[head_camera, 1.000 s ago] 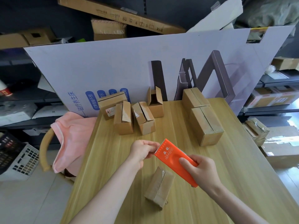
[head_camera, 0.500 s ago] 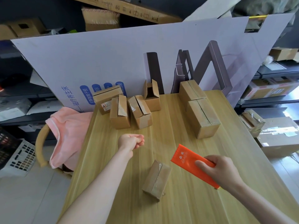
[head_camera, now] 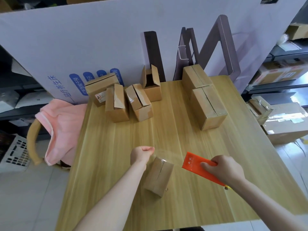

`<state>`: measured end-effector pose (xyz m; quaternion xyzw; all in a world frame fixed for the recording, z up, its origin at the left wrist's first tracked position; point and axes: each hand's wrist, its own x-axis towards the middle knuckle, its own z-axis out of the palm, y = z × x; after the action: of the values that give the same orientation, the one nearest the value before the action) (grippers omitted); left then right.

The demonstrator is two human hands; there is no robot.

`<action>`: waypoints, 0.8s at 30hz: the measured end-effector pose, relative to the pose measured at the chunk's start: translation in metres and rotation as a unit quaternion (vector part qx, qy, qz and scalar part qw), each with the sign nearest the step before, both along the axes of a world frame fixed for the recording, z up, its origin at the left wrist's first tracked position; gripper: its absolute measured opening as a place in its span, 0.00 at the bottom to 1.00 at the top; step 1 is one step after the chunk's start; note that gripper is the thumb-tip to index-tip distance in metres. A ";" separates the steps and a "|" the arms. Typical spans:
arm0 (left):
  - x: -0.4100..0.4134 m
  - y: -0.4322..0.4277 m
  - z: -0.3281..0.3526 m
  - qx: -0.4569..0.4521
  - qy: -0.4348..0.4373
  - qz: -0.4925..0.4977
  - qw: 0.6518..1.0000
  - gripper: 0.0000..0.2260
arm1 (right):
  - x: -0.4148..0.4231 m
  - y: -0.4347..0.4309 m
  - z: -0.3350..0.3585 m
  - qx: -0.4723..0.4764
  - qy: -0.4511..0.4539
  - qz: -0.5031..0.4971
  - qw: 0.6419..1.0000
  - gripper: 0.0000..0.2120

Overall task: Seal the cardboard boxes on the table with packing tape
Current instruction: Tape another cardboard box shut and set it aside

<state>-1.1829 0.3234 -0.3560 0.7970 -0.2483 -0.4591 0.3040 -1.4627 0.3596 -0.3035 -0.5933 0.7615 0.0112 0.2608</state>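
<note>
**Tape stretched over the small box**

My left hand (head_camera: pixel 141 155) is closed into a fist, fingers curled in and pinching the end of a clear strip of tape (head_camera: pixel 168 154). The strip is faint and hard to see, and it runs across to the orange tape dispenser (head_camera: pixel 194 164). My right hand (head_camera: pixel 224 170) is wrapped round the dispenser's rear half, thumb on top, with its printed end pointing at my left hand.

The small box (head_camera: pixel 158 175) lies on the table (head_camera: pixel 183 130) towards the near edge, just below and between my hands. Its top seam faces up, and a glossy patch shows at its far end. Neither hand touches it.

Four boxes (head_camera: pixel 116 105) cluster towards the far left corner, one of them an open box (head_camera: pixel 151 85) with its flaps standing up. Two larger boxes (head_camera: pixel 208 107) sit end to end towards the far right corner, flaps closed.

A white printed board (head_camera: pixel 100 39) stands along the far edge. A pink cloth (head_camera: pixel 61 120) hangs over a chair just off the left edge.
</note>
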 end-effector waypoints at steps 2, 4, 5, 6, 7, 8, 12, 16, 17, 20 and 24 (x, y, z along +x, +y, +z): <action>-0.001 0.000 -0.009 0.008 0.010 0.002 1.000 0.03 | -0.001 -0.002 -0.008 0.010 0.012 0.002 1.000 0.18; -0.002 0.001 -0.016 0.011 0.021 0.007 1.000 0.05 | -0.002 -0.002 -0.016 0.015 0.020 0.002 1.000 0.19; -0.003 0.002 -0.020 0.009 0.025 0.009 1.000 0.05 | -0.003 -0.002 -0.020 0.018 0.022 0.002 1.000 0.19; -0.003 0.002 -0.024 0.007 0.029 0.011 0.999 0.05 | -0.003 -0.002 -0.023 0.021 0.025 0.002 0.999 0.19; -0.003 0.003 -0.027 0.006 0.032 0.013 0.999 0.03 | -0.002 -0.002 -0.026 0.022 0.029 0.002 0.999 0.19; -0.003 0.003 -0.030 0.008 0.032 0.014 0.999 0.02 | -0.002 -0.002 -0.029 0.023 0.034 0.003 0.999 0.19; -0.004 0.005 -0.042 0.012 0.030 0.018 0.999 0.04 | 0.004 -0.006 -0.041 0.024 0.054 0.007 0.998 0.20; -0.007 0.007 -0.050 0.017 0.014 0.007 1.000 0.08 | 0.014 -0.012 -0.052 0.037 0.072 0.014 0.997 0.21; -0.008 0.009 -0.052 0.016 0.009 0.002 1.000 0.09 | 0.020 -0.013 -0.055 0.042 0.076 0.018 0.996 0.21; -0.012 0.015 -0.055 0.019 -0.016 -0.040 0.999 0.17 | 0.037 -0.017 -0.060 0.041 0.080 0.029 0.996 0.21; -0.011 0.025 -0.059 0.077 -0.074 -0.076 0.991 0.27 | 0.047 -0.023 -0.060 0.021 0.098 0.050 0.994 0.21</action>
<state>-1.1937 0.3482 -0.4148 0.8285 -0.2936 -0.4387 0.1867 -1.4159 0.3362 -0.3637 -0.6210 0.7524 0.0984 0.1961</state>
